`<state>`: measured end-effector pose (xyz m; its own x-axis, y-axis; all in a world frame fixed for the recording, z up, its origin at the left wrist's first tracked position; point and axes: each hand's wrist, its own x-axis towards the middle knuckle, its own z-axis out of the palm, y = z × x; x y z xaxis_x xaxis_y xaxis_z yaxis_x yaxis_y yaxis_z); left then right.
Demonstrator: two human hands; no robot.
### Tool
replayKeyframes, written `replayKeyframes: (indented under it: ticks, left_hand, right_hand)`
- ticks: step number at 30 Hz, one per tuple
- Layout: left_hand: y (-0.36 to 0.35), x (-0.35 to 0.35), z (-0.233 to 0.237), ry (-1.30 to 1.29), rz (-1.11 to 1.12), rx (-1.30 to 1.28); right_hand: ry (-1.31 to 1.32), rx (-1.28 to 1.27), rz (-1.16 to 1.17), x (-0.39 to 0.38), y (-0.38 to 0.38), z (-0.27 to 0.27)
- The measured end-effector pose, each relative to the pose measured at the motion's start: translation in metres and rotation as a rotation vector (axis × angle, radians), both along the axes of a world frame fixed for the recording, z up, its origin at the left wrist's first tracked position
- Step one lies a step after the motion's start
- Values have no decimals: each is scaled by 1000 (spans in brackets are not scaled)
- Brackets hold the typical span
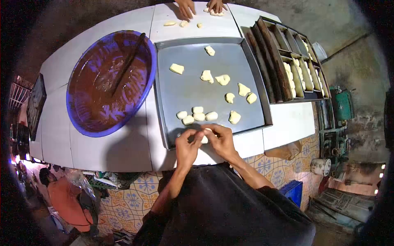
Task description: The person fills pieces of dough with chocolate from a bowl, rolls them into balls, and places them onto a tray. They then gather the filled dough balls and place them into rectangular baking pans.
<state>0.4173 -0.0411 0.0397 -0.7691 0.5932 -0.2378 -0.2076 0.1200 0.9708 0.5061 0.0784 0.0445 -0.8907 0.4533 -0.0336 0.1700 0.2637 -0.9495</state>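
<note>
"What's in the hands there?"

"One pale lump (205, 138), over the near edge of the tray (201, 92). The left hand (187, 148) and the right hand (221, 143) meet around it, each grip pressed in, thumb and fingers pinching it between them."

"How many pieces lie in the tray?"

"I count thirteen: five smooth balls (199, 117) bunched near the front, and eight rough chunks (223, 79) scattered to the far side and the right."

"And across the surface (127, 153)?"

"Two hands of another person (185, 8) at the far edge, with three loose bits (184, 24) just near them and more dough (216, 13) under the one on the right."

"What's either side of the tray?"

"On the left, one purple basin (152, 78), smeared brown inside, a single dark stick (128, 65) leaning in it. On the right, a set of metal moulds (292, 98), several holding rows of pale pieces."

"The surface itself is white, with dark seams."

"And below it, a patterned tile floor (131, 199), one blue crate (292, 192) at the right, and somebody in an orange shirt (65, 199) over on the left."
</note>
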Motion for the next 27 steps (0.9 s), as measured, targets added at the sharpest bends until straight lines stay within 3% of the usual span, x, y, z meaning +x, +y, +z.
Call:
replayKeyframes:
  ticks: [1, 2, 3, 4, 5, 6, 8, 9, 10, 12, 13, 14, 16, 18, 19, 21, 24, 25, 26, 27]
  left_hand:
    - [0, -4, -8, 315, -54, -6]
    - [0, -3, -14, 311, -56, -8]
    - [2, -6, 0, 157, -86, 122]
    - [5, -10, 7, 1, -115, 252]
    - [4, -11, 2, -106, -188, 340]
    - [8, -12, 9, -48, -184, 355]
    - [17, -21, 7, 317, -78, 355]
    - [18, -29, -2, 268, 17, 309]
    - [18, -39, -11, 402, 68, 25]
    - [30, -53, 10, 574, 22, -393]
    - [30, -65, -15, 675, -105, -462]
    - [27, -70, -37, 657, -226, -549]
    - [29, -73, -26, 497, -338, -516]
    - [28, -78, -42, 602, -319, -435]
    - [28, -83, -47, 508, -324, -328]
    - [28, -79, -43, 190, -280, -135]
    - [17, -66, -14, 628, -87, -230]
    - [14, -62, -15, 634, -84, -227]
    - [11, -56, -18, 558, -21, -208]
    - [10, -51, -15, 482, 37, -188]
  right_hand:
    - [40, -3, -70, -4, -1, 6]
    - [83, -3, -138, -8, 1, 10]
    - [88, -120, -51, -5, 8, -1]
    - [-156, -445, 166, -4, 26, -3]
    - [-201, -630, 249, -1, 35, -1]
    - [-245, -818, 331, -4, 38, 12]
    - [-60, -272, 212, -17, 48, 5]
    - [-70, -65, 132, -26, 59, -1]
    - [-79, 145, 52, -37, 71, -8]
    - [-96, 13, 87, -52, 93, -36]
    - [-307, -154, 193, -56, 98, -29]
    - [-168, -183, 213, -53, 98, -32]
    - [-89, 203, 79, -50, 97, -40]
    - [-143, 234, 159, -46, 99, -41]
    - [-197, 265, 229, -41, 98, -39]
    - [-174, 395, 117, -28, 99, -32]
    - [-328, 737, -40, 1, 102, -6]
    - [-451, 725, 8, 13, 107, -14]
    - [-411, 888, 167, 26, 115, -39]
    - [-382, 709, 90, 26, 108, -34]
